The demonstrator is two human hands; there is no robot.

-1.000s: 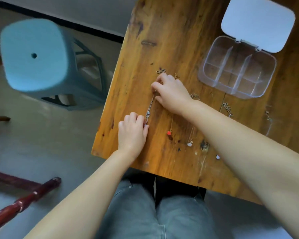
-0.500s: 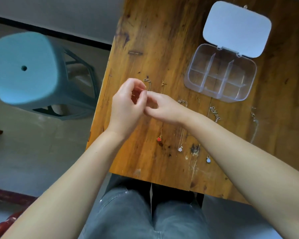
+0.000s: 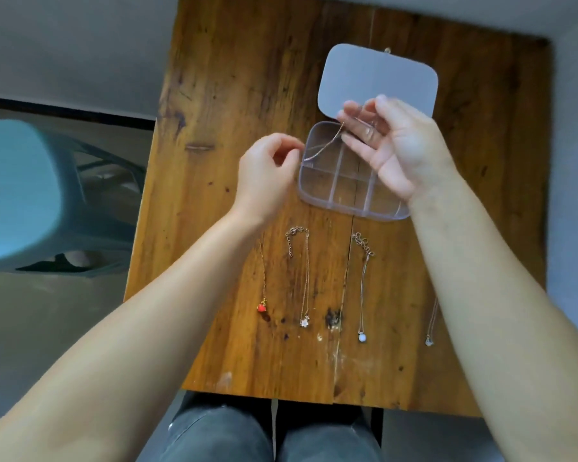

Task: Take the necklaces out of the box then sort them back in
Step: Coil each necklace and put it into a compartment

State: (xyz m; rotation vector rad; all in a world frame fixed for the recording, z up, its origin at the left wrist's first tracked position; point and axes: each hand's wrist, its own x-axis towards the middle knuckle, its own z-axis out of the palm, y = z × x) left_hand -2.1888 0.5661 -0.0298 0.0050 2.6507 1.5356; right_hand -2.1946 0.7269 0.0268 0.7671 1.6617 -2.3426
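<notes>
Both hands [image 3: 267, 168] [image 3: 391, 145] pinch one chain [image 3: 324, 145], stretched over box [image 3: 317, 195] for lowering into compartment; four necklaces [image 3: 306, 278] wait on table [image 3: 214, 95].

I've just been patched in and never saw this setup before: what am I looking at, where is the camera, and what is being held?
No machine here: a person's two bare hands, filmed by a camera on their head that looks down. On the wooden table stands a clear compartment box, lid open. The right hand and the left hand hold a thin necklace chain over the box. Nearer the person lie four necklaces in a row: red pendant, star pendant, white bead pendant, and one partly hidden by the right arm.
</notes>
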